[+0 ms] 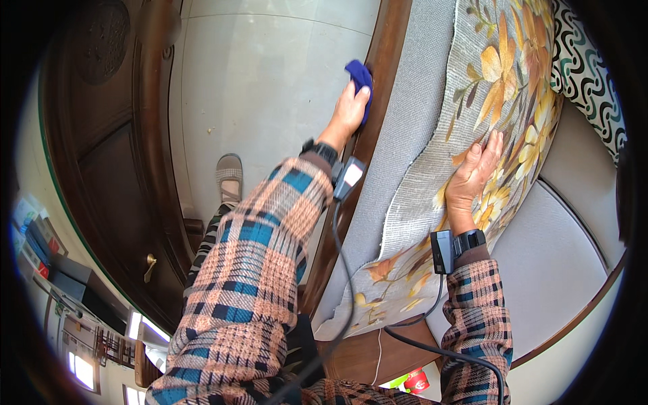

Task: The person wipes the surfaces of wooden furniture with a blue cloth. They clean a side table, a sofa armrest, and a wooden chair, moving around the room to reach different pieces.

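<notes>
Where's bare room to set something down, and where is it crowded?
Free: the tiled floor between the dark wooden door and the wooden rail, beyond the shoe; the grey seat strip between rail and floral cover. Crowded: the rail where the left hand holds the blue cloth, and the lower middle, with cables and sleeves.

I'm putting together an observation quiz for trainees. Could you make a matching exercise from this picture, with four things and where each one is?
Things:
1. Blue cloth
2. Right hand
3. Patterned cushion
4. Brass handle

Places:
A. On the dark wooden door
B. Over the floral cover
C. In the left hand
D. At the picture's upper right

Pairs: 1-C, 2-B, 3-D, 4-A
</notes>
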Motion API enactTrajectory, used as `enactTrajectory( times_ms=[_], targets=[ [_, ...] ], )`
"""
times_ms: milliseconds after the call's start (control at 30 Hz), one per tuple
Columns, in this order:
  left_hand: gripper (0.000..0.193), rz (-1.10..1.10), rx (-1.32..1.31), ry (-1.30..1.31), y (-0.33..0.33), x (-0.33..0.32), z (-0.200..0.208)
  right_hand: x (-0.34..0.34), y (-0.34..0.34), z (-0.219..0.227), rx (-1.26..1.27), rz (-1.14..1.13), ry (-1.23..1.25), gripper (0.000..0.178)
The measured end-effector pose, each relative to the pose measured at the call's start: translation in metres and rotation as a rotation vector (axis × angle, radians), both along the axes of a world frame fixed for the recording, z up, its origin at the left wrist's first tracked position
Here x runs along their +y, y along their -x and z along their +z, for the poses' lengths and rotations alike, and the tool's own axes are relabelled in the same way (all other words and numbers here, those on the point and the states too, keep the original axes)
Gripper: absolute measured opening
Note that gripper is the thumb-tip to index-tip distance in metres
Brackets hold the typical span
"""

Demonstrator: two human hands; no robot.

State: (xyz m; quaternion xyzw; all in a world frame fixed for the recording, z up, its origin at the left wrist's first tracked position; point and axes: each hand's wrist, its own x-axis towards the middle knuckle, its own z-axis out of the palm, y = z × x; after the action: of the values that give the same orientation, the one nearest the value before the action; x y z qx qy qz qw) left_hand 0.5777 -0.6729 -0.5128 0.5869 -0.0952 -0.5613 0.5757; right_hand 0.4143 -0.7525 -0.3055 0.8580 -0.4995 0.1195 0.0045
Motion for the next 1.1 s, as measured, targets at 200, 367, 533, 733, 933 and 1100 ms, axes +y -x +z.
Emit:
enactTrajectory(
  times_ms=[200, 367, 533, 733, 933, 1100],
  targets=[
    [0.048, -0.028, 0.313, -0.208, 0.051, 0.112, 0.032, 0.004, -0.008, 0.005, 0.002, -0.044, -0.04, 0.054],
    [0.043, -0.026, 0.251, -0.293, 0.053, 0.101, 0.039, 0.005, -0.009, 0.004, -0.003, -0.054, -0.064, 0.056],
    [0.035, 0.05, 0.156, 0.029, -0.017, -0.018, 0.007, 0.005, -0.008, 0.004, -0.006, -0.063, -0.073, 0.057],
    [0.037, 0.067, 0.083, 0.004, -0.004, -0.005, -0.015, 0.006, -0.007, 0.004, -0.005, -0.061, -0.067, 0.058],
    [0.046, -0.055, 0.475, -0.43, 0.071, 0.144, 0.033, 0.006, -0.008, 0.003, -0.01, -0.068, -0.058, 0.057],
    [0.045, 0.13, 0.409, -0.167, 0.051, 0.093, 0.046, 0.006, -0.008, 0.002, -0.021, -0.06, -0.051, 0.056]
  ],
)
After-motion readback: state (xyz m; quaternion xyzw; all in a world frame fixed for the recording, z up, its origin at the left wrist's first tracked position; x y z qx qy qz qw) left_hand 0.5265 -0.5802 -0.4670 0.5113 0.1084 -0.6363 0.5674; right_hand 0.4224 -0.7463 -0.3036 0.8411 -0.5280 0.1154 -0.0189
